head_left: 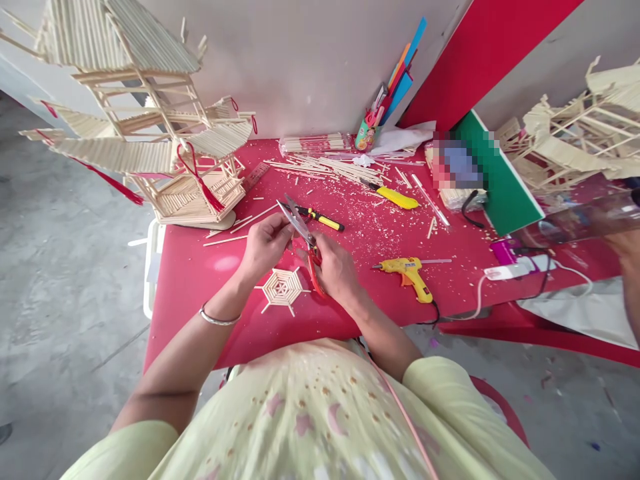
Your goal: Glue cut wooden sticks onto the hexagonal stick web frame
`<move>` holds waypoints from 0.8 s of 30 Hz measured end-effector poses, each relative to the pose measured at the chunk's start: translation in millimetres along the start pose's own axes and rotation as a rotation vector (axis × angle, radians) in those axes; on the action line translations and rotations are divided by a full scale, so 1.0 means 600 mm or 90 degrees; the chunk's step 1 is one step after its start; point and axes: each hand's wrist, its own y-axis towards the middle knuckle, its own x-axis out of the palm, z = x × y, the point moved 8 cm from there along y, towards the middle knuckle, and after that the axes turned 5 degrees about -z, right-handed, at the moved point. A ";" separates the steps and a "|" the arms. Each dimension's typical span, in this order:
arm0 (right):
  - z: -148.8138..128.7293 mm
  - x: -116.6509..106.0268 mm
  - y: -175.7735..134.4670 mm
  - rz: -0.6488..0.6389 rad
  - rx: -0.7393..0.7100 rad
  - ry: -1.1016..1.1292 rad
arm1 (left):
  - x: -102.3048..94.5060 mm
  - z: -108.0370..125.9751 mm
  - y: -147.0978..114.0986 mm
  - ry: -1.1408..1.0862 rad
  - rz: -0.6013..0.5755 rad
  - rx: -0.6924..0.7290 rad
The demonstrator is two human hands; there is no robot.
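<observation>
My right hand (336, 265) is closed round the red handles of a pair of scissors (300, 224). Their blades point up and left, spread a little apart, close over the fingertips of my left hand (266, 248). Those left fingers are pinched together, and whatever they hold is too small to make out. Just below both hands, a flat web-like hexagon of wooden sticks (281, 289) lies on the red table (200, 293). A black-and-yellow utility knife (325, 220) rests behind the scissors.
A stick-built pagoda (195, 193) stands at the left. Loose sticks (325, 167), scraps and a yellow cutter (397, 197) lie farther back. At right are a yellow glue gun (413, 277), a power strip (517, 269), a green board (505, 180) and another person's arm (627, 257).
</observation>
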 end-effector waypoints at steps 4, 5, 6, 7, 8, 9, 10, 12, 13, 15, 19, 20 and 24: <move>0.012 0.011 0.004 -0.012 0.043 -0.017 | 0.002 0.010 0.002 0.016 -0.002 0.006; 0.016 0.013 0.004 -0.016 0.050 -0.005 | 0.003 0.011 0.003 0.014 -0.002 0.003; 0.019 0.013 0.005 -0.015 0.057 0.011 | 0.004 0.011 0.003 0.003 -0.001 -0.005; 0.022 0.011 0.005 -0.006 0.063 0.031 | 0.004 0.010 0.004 -0.017 0.003 -0.015; 0.025 0.006 0.005 0.009 0.070 0.055 | 0.004 0.008 0.005 -0.043 0.009 -0.026; 0.028 0.000 0.005 0.028 0.077 0.082 | 0.003 0.004 0.005 -0.073 0.015 -0.040; 0.032 -0.006 0.005 0.045 0.085 0.115 | 0.003 0.000 0.006 -0.103 0.022 -0.054; 0.038 -0.014 0.007 0.068 0.095 0.209 | 0.002 -0.010 0.006 -0.154 0.028 -0.079; 0.040 -0.015 0.009 0.077 0.099 0.271 | 0.002 -0.015 0.007 -0.171 0.026 -0.088; 0.044 -0.011 0.014 0.086 0.114 0.414 | 0.002 -0.022 0.007 -0.207 0.029 -0.095; 0.037 0.017 0.033 0.066 0.150 0.662 | 0.008 -0.032 0.005 -0.310 0.037 -0.113; 0.033 0.024 0.039 0.060 0.153 0.700 | 0.013 -0.033 0.004 -0.327 0.031 -0.122; 0.027 0.031 0.055 0.075 0.140 0.770 | 0.022 -0.031 -0.005 -0.336 0.017 -0.129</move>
